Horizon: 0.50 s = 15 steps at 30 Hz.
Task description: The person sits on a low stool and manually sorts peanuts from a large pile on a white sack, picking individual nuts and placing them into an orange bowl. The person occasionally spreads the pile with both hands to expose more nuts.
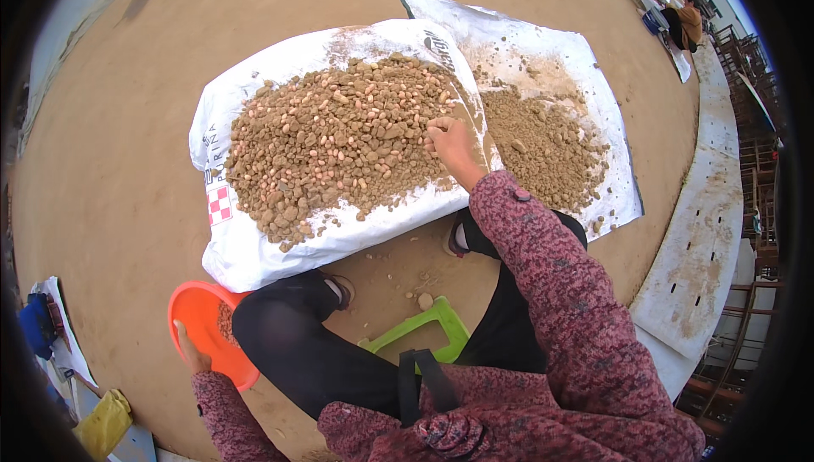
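Observation:
My left hand (193, 351) grips the rim of an orange plastic basin (202, 322), thumb inside. Shelled peanuts (226, 324) lie in the basin on the side by my knee. A mound of brown soil clods mixed with pinkish peanut kernels (337, 128) covers a white woven sack (305, 257) before me. Over the mound's right edge hangs my right hand (455, 144), its thumb and fingertips pinched together. Whether something small is between those fingertips cannot be made out.
A second white sheet (588, 74) on the right bears a heap of finer soil (540, 150). Part of a green plastic stool (453, 325) shows between my legs. A yellow bag (105, 424) lies lower left. Another person (687, 23) sits far right, near pale panels (693, 258).

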Available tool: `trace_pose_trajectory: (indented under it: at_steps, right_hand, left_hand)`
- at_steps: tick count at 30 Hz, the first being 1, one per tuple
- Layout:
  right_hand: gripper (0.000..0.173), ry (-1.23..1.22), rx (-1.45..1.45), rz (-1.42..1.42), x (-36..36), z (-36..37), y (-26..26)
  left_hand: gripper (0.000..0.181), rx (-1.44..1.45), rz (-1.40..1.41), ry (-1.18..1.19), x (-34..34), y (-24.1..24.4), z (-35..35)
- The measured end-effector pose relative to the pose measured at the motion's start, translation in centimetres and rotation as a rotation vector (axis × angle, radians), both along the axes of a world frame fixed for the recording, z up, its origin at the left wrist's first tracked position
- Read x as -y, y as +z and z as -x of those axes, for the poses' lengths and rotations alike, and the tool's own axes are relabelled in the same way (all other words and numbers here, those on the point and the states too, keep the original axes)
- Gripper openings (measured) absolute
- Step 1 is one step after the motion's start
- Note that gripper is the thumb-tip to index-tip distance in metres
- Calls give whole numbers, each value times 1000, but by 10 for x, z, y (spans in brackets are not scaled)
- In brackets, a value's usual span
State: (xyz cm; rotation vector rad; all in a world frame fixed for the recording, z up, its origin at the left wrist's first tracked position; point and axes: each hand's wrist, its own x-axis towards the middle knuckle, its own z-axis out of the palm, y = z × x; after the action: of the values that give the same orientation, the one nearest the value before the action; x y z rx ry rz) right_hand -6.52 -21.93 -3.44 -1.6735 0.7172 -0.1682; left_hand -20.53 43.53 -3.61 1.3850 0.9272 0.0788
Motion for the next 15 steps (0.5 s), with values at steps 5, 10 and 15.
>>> trace_pose_trajectory:
  at_steps: [5, 10, 15]
  right_hand:
    - [16, 150, -11, 608, 6, -31, -15]
    - [14, 274, -20, 648, 9, -41, -24]
    - [8, 422, 1, 646, 15, -33, -30]
  left_hand:
    - [53, 127, -831, -795, 111, 66, -117]
    - [36, 600, -1027, -1128, 327, 84, -193]
    - [26, 562, -1021, -1203, 451, 56, -212]
